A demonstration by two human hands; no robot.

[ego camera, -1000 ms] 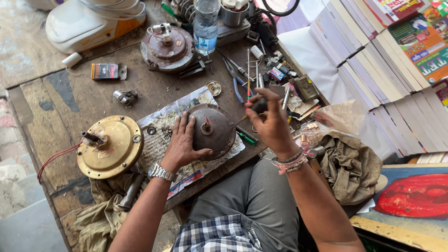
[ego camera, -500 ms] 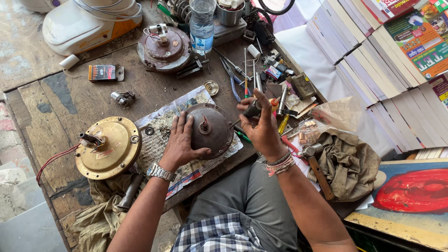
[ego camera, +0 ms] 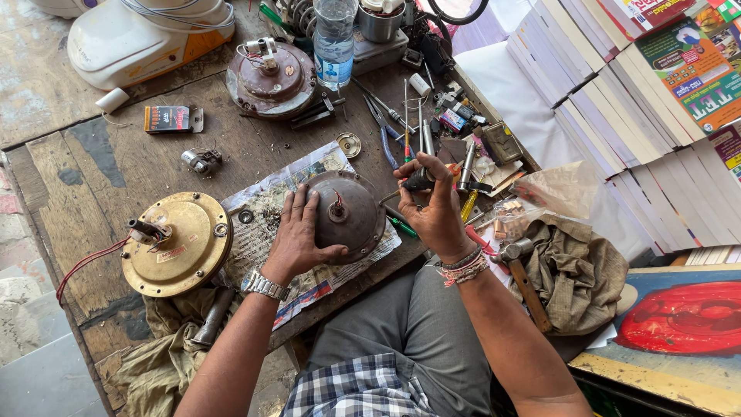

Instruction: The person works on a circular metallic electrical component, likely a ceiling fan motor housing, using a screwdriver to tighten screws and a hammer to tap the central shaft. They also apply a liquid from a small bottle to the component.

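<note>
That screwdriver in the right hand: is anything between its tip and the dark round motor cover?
Nothing visible. The right hand holds the screwdriver just beside the dark motor cover, with only open newspaper between them. The left hand rests on the cover's far side.

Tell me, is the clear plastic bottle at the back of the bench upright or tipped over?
Upright. The plastic bottle stands on its base at the bench's far edge, its neck pointing up toward the camera.

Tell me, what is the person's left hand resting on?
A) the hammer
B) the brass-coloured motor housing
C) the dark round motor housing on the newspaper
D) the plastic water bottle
C: the left hand lies spread against the dark round motor housing on the newspaper, while the brass-coloured housing sits untouched beside it.
</note>
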